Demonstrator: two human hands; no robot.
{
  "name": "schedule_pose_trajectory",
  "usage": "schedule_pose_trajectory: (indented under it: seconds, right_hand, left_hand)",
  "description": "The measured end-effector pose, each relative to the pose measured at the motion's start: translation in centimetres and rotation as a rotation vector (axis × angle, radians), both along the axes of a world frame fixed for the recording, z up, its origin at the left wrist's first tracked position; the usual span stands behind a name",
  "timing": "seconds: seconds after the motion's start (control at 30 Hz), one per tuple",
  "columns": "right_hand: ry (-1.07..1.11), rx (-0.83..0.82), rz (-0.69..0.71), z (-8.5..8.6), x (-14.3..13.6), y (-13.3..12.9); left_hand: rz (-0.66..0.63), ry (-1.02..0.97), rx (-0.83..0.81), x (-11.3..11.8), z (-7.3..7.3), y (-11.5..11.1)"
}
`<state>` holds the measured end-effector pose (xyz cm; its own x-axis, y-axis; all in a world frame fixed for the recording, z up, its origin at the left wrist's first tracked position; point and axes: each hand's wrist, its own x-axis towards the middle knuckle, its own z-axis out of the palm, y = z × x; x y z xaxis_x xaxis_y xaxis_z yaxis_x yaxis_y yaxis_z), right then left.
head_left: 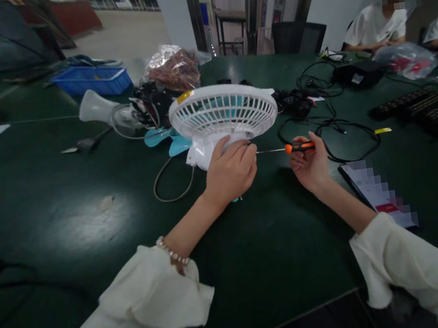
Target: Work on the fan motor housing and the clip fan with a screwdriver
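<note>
A small white fan (223,112) with a slatted grille stands in front of me on the dark green table. My left hand (232,167) is closed around its white housing, below the grille, and covers much of it. Between the fingers of my right hand (311,161) is a screwdriver (300,147) with an orange and black handle. Its thin shaft points left, and the tip meets the fan's side by my left fingers, where the exact contact is hidden. Light blue fan blades (179,144) show to the left of the housing, above a looped grey cord (175,197).
Behind the fan are a blue tray (93,81), a clear bag of copper-coloured parts (176,68) and a white cone-shaped piece (95,107). Black cables (355,138) and a phone (376,191) lie to the right. A person in white (376,27) sits across the table.
</note>
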<state>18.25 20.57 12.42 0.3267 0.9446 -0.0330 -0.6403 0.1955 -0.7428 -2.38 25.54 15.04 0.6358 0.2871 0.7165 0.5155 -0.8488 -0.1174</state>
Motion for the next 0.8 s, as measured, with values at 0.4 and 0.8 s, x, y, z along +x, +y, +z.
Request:
schedule_pose_trajectory:
  seconds: [0.4,0.8]
  right_hand:
    - [0.045,-0.059,0.084,0.2,0.3,-0.8]
    - [-0.002,-0.07,0.279,0.0,1.7,-0.3]
  left_hand:
    - [0.007,0.025,-0.025,0.1,-0.1,-0.4]
    - [-0.001,0.037,-0.075,0.0,-0.2,-0.5]
